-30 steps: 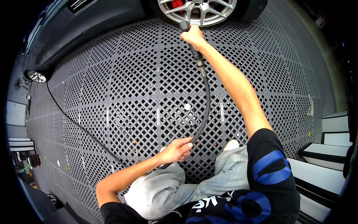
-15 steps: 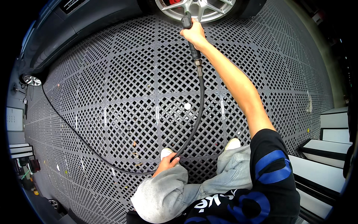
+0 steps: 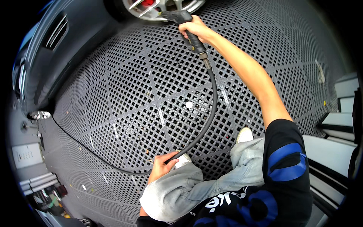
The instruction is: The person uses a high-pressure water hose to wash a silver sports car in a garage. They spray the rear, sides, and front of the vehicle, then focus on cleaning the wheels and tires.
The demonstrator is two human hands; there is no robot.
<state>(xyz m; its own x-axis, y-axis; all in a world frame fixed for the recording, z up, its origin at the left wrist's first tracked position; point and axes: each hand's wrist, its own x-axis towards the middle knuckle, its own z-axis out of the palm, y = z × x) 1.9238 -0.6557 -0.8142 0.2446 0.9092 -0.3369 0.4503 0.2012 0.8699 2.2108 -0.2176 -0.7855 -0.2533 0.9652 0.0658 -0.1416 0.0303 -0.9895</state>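
My right hand [image 3: 195, 29] is stretched far forward and closed round the grip of a black pressure washer spray gun [image 3: 196, 43]. The gun's nozzle end points left, level with the lower rim of a silver spoked car wheel [image 3: 153, 14] with a red brake caliper behind the spokes. A metal coupling joins the grip to a thick black hose [image 3: 214, 98], which curves back toward my feet. Low down by my left knee, my left hand [image 3: 162, 166] is wrapped round this hose. Beyond it the hose runs off left across the floor.
A dark grey car [image 3: 85, 28] fills the upper left. Grey perforated floor tiles [image 3: 132, 109] lie all around, with a white round spot [image 3: 189, 105] between my hands and feet. White step-like units [image 3: 327, 153] stand close on my right, and boxes and other gear [image 3: 49, 196] at the far left.
The view has turned, so the car and wheel sit further left. The spray gun has swung from pointing forward to pointing left along the wheel. Both hands keep their hold.
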